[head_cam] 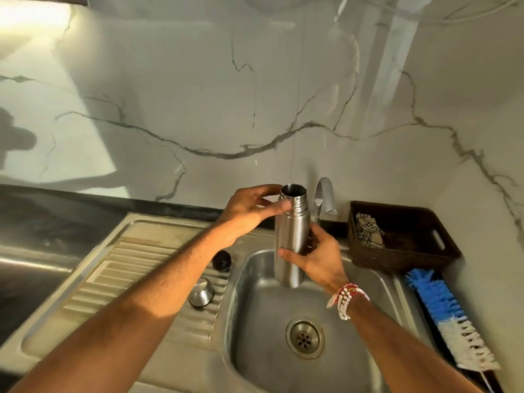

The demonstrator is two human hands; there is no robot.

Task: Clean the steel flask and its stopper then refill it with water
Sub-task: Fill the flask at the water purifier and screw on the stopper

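Steel flask (290, 236) is upright and open-mouthed, held above the sink basin (255, 321), just left of the tap (324, 197). Right hand (314, 259) has its grip wrapped round the lower body; left hand (249, 208) pinches the threaded neck with thumb and fingertips, a narrower grip on the same flask. Black stopper (221, 260) lies on the ribbed drainboard (136, 268), partly hidden behind the left forearm; steel cap (200, 293) sits mouth-down near it, closer to the camera.

Risks, as judgement: smooth steel gets slippery once wet, so the flask could slide through the right grip and bang into the basin. The left forearm passes right over the stopper; a careless sweep could knock it or the cap off the ribs into the basin. No water visible from the tap; flask mouth is not under the spout, so turning it on now would miss and splash. Can't tell whether the flask holds anything.

Surface: stainless sink unit set in a dark bench, drain (304, 337) open, metal dull and stained. Right of the basin a brown basket (402, 236) holds a patterned cloth, and a blue-and-white brush (448, 313) lies along the rim. Room: white marble-look wall with grey veins, warm sunlight patch and shadow at left.
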